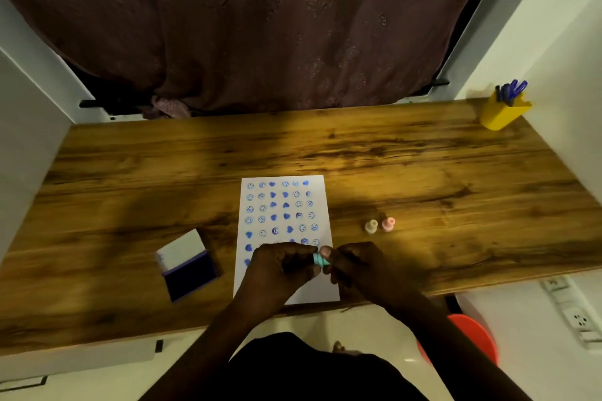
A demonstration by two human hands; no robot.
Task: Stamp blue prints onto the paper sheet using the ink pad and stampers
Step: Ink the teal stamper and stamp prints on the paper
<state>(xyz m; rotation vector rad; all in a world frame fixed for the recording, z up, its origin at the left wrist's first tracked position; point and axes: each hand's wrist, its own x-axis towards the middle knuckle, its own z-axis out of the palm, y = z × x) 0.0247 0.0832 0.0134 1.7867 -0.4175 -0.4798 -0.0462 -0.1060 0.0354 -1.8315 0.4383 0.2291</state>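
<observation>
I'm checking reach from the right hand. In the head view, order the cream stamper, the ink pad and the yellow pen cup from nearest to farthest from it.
From the right hand:
1. Cream stamper, just beyond it to the right, beside the pink one.
2. Ink pad, open, across the paper on the left.
3. Pen cup, far right corner of the desk.

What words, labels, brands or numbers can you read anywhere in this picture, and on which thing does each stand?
No text can be read.
Paper sheet: only blue smiley faces and hearts, no letters.
Ink pad: its open lid shows a small dark mark, too blurred to read.
Yellow pen cup: no label visible.
Teal stamper: no writing visible.
</observation>
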